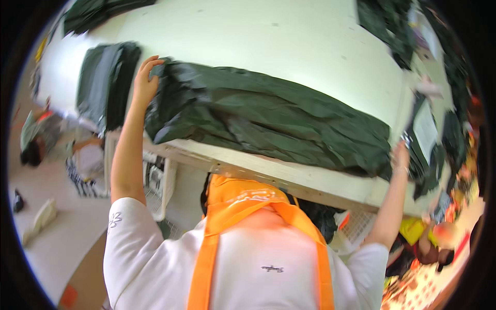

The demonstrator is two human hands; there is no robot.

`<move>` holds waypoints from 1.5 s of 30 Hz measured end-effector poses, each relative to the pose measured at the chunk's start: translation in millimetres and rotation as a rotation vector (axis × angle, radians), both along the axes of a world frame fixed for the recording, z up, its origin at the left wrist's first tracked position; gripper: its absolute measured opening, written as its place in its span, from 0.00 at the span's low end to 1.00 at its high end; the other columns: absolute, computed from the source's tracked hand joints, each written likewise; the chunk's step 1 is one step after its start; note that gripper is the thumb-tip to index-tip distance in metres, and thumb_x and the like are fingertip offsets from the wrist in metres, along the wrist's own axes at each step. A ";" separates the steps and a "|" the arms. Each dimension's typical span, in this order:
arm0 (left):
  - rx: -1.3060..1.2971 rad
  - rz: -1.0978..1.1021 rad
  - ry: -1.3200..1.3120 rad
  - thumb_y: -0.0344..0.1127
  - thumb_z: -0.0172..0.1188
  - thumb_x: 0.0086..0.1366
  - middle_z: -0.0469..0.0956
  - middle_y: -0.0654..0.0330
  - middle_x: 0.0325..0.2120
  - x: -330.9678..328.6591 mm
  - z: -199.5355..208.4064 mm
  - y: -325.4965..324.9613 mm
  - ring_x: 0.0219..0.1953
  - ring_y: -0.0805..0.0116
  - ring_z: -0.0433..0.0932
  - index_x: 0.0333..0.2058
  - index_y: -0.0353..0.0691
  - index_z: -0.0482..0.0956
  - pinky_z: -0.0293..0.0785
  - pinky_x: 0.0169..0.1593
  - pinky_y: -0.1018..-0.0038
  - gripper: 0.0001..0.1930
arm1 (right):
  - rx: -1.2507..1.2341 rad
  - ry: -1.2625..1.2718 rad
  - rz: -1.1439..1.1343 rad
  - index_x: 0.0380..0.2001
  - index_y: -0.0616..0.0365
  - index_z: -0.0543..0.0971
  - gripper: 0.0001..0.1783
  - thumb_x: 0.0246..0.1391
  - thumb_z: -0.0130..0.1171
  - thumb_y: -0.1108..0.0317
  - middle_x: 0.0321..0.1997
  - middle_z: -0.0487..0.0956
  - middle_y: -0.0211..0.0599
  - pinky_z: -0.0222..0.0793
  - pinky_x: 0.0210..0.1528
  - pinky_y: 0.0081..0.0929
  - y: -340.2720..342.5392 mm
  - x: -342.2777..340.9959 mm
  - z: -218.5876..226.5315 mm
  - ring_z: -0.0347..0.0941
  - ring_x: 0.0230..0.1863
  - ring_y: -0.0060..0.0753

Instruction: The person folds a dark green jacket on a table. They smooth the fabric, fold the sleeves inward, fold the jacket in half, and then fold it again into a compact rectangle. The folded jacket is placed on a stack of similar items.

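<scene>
A long strip of crumpled, slightly shiny dark green fabric (268,116) lies along the near edge of the table, its folds running lengthwise. My left hand (146,82) is at its far left corner, thumb and fingers bent round the fabric's edge. At the right end, my right hand (400,156) is closed beside the fabric. A small shiny piece shows at its fingertips, too blurred to name. Left of my left hand stands a stack of folded dark green fabric (106,82).
The pale table (310,46) bears more dark green fabric (385,31) at the far right and a dark bundle (98,13) at the far left. White crates (168,186) sit under the near edge. Other people (39,137) are at left and lower right.
</scene>
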State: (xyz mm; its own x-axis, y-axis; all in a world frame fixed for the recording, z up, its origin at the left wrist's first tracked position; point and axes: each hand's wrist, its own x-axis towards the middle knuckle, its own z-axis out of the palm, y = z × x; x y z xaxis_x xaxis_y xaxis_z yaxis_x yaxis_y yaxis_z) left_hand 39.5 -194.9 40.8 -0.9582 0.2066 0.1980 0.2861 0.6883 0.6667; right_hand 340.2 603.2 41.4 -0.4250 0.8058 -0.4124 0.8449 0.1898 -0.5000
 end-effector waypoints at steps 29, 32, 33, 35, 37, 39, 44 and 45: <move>-0.662 -0.105 0.162 0.63 0.53 0.57 0.45 0.43 0.65 66.0 -23.3 141.4 0.66 0.40 0.43 0.64 0.52 0.54 0.40 0.64 0.47 0.41 | 0.807 0.001 1.146 0.61 0.44 0.64 0.31 0.56 0.52 0.51 0.67 0.59 0.37 0.38 0.67 0.53 -240.2 -43.5 26.3 0.49 0.69 0.44; -0.691 -0.141 0.112 0.65 0.53 0.55 0.44 0.41 0.65 66.3 -54.4 125.4 0.66 0.40 0.45 0.65 0.53 0.52 0.41 0.64 0.46 0.43 | 0.909 -0.010 1.015 0.61 0.42 0.65 0.27 0.59 0.48 0.53 0.67 0.60 0.36 0.37 0.67 0.54 -217.4 -37.2 28.8 0.50 0.69 0.44; -0.684 -0.132 0.092 0.65 0.54 0.55 0.44 0.41 0.65 65.8 -61.3 123.6 0.66 0.40 0.45 0.65 0.53 0.52 0.42 0.64 0.46 0.44 | 0.893 0.000 0.978 0.62 0.42 0.64 0.27 0.59 0.47 0.53 0.67 0.59 0.36 0.37 0.67 0.54 -207.6 -36.1 21.0 0.49 0.69 0.44; -0.693 -0.115 0.082 0.65 0.54 0.54 0.44 0.41 0.65 63.5 -75.9 118.5 0.66 0.41 0.45 0.65 0.54 0.51 0.43 0.63 0.46 0.44 | 0.852 -0.008 0.893 0.63 0.41 0.61 0.29 0.59 0.47 0.52 0.68 0.56 0.36 0.36 0.67 0.54 -188.3 -24.1 -6.4 0.47 0.69 0.45; -0.712 -0.144 0.069 0.64 0.53 0.56 0.43 0.42 0.65 57.1 -76.9 116.7 0.66 0.42 0.45 0.66 0.55 0.50 0.43 0.63 0.46 0.43 | 0.740 0.008 0.754 0.66 0.44 0.53 0.34 0.59 0.46 0.49 0.70 0.52 0.38 0.35 0.68 0.54 -172.9 0.9 -47.3 0.44 0.70 0.45; -0.709 -0.157 0.083 0.64 0.51 0.58 0.42 0.44 0.66 49.5 -75.2 114.5 0.67 0.43 0.44 0.66 0.56 0.48 0.42 0.63 0.46 0.42 | 0.628 0.078 0.690 0.66 0.47 0.52 0.34 0.60 0.44 0.49 0.70 0.51 0.40 0.34 0.68 0.52 -173.7 -6.7 -60.5 0.44 0.71 0.45; -1.093 -0.106 -0.058 0.65 0.52 0.57 0.43 0.45 0.66 25.8 -53.3 105.4 0.67 0.46 0.43 0.66 0.57 0.48 0.41 0.64 0.46 0.42 | 0.577 0.535 0.291 0.61 0.66 0.60 0.33 0.58 0.54 0.58 0.64 0.60 0.53 0.44 0.67 0.37 -152.8 -6.1 -54.4 0.50 0.68 0.49; -1.114 -0.091 -0.016 0.57 0.54 0.58 0.45 0.45 0.66 28.0 -35.1 118.1 0.67 0.46 0.44 0.66 0.54 0.49 0.41 0.64 0.47 0.40 | 0.521 0.456 0.229 0.60 0.67 0.60 0.37 0.54 0.58 0.56 0.63 0.61 0.56 0.46 0.67 0.38 -152.1 3.8 -55.4 0.52 0.67 0.50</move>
State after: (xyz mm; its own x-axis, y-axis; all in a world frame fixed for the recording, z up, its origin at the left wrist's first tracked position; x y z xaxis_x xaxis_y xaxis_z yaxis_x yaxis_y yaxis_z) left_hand 67.5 -76.8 5.6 -0.9313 0.3300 -0.1540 0.3625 0.8804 -0.3057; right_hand 344.0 451.1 -14.0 -0.6445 0.7195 0.2586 0.4845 0.6460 -0.5898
